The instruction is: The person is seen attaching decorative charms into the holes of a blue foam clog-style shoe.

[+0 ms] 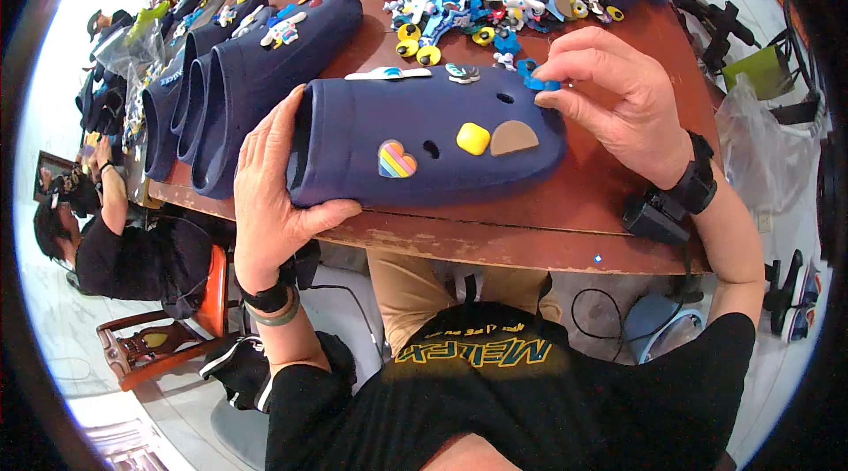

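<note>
A navy foam clog (353,135) lies across the table edge in front of me, its toe pointing right. My left hand (269,180) grips the heel opening, thumb along the near side. My right hand (618,100) pinches a small blue shoe charm (536,75) at the far side of the toe; whether it touches a hole cannot be made out. On the clog sit a rainbow heart charm (397,159), a yellow charm (473,139), a brown half-round charm (515,138) and a white-and-blue charm (387,74). Two bare holes show on its upper.
A heap of mixed charms (495,7) lies beyond the clog. More decorated navy clogs (256,74) stand at the left, others at the far edge. A black box-shaped device (655,215) rests by my right wrist. A person (132,250) sits at the left.
</note>
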The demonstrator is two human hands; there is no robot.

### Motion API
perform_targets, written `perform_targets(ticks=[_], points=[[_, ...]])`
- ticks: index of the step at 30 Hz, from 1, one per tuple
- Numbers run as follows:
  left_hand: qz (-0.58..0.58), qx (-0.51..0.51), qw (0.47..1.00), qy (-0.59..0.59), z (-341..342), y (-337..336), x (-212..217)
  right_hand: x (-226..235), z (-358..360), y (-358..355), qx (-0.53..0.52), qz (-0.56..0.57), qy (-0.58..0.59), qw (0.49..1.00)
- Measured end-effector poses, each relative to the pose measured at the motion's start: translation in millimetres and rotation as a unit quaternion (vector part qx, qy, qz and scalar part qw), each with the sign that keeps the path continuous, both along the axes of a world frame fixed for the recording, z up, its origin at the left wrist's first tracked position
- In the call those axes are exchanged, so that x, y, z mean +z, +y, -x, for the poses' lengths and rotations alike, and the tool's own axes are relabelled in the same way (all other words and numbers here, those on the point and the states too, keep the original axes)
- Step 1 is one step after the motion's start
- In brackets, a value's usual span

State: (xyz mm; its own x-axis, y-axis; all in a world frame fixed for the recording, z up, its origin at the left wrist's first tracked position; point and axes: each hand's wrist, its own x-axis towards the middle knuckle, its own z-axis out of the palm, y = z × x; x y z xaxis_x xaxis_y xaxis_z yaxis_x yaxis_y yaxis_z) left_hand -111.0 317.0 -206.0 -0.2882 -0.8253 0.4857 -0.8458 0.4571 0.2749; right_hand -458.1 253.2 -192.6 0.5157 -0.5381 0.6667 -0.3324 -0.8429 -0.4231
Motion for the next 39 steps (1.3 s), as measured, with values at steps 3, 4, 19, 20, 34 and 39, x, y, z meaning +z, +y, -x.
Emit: perform_targets(ticks=[3,4,19,20,34,39], points=[[0.010,-0.002,1.000,-0.012,-2.4,2.0,1.7,4.0,-5.6,-2.8,-0.026,0.035,0.042,0.998],[0.014,-0.001,1.000,-0.019,-3.0,1.9,2.2,5.2,-7.3,-5.2,-0.047,0.068,0.080,0.993],[0.021,-0.018,0.999,-0.028,-5.7,-2.1,4.0,29.9,-14.0,4.2,0.077,-0.116,0.143,0.980],[-0.002,-0.009,0.999,-0.034,-7.1,-0.7,6.7,30.8,-15.5,1.0,0.085,-0.105,0.138,0.981],[0.016,-0.004,0.999,-0.045,-1.5,-1.1,5.0,2.0,32.2,-33.3,-0.126,-0.116,0.096,0.980],[-0.002,0.021,1.000,-0.020,4.1,0.4,5.3,-0.9,41.6,-33.2,-0.096,-0.173,0.119,0.973]])
